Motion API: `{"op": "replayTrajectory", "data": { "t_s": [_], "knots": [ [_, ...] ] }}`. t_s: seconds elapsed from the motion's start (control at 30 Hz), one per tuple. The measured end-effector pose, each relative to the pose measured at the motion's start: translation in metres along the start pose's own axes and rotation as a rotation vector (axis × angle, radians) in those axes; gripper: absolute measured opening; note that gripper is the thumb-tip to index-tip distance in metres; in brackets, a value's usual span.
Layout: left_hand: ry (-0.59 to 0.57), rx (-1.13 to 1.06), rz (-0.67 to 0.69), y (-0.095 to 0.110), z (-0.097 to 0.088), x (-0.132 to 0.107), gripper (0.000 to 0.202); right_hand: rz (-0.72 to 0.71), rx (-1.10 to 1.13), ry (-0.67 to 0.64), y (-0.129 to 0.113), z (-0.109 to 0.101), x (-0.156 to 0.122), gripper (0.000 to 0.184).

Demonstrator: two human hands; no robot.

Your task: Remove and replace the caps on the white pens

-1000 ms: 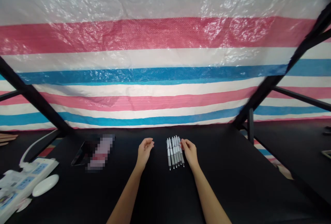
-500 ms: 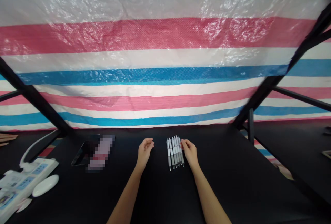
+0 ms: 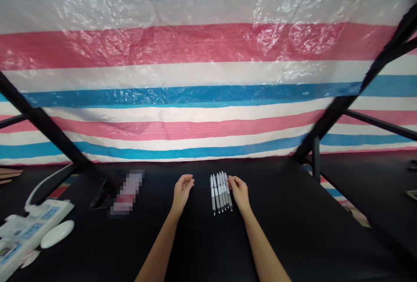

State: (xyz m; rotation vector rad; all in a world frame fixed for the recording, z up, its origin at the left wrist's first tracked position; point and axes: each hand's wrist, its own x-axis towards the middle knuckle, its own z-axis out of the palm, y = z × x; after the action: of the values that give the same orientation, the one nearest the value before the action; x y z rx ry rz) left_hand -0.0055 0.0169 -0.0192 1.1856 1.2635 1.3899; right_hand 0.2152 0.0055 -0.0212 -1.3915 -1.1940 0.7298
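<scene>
Several white retractable pens point(image 3: 220, 191) with grey grips lie side by side on the black tabletop point(image 3: 202, 247), their tips towards me. My right hand point(image 3: 239, 190) rests at their right edge. Its bent fingertips touch or nearly touch the upper part of the rightmost pen, and they are not wrapped round it. Left of the row, a small gap away, is my left hand point(image 3: 183, 190). Its fingers are loosely curved, with nothing in them. The pens stay flat on the table between the two hands.
At the left lie a dark phone point(image 3: 106, 193) beside a blurred-out patch, a white power strip point(image 3: 35, 225) with plugs and a cable, and a white oval object point(image 3: 57, 233). Black frame bars point(image 3: 329, 121) slope up at both sides. A striped plastic sheet point(image 3: 195, 73) hangs behind.
</scene>
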Motion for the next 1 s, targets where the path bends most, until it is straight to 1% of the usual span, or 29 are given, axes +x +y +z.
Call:
{"op": "replayTrajectory", "data": {
  "t_s": [0.23, 0.53, 1.0],
  "knots": [
    [0.009, -0.002, 0.006, 0.0028, 0.0008, 0.0, 0.028, 0.016, -0.002, -0.009, 0.0026, 0.0005, 0.0009, 0.045],
    [0.002, -0.01, -0.005, 0.0006, 0.0005, 0.0002, 0.029, 0.033, 0.002, -0.01, 0.0, -0.0001, 0.0006, 0.043],
    [-0.008, 0.006, 0.003, -0.0012, -0.0003, 0.0009, 0.027, 0.004, 0.005, -0.004, -0.001, 0.0004, 0.0, 0.043]
  ]
}}
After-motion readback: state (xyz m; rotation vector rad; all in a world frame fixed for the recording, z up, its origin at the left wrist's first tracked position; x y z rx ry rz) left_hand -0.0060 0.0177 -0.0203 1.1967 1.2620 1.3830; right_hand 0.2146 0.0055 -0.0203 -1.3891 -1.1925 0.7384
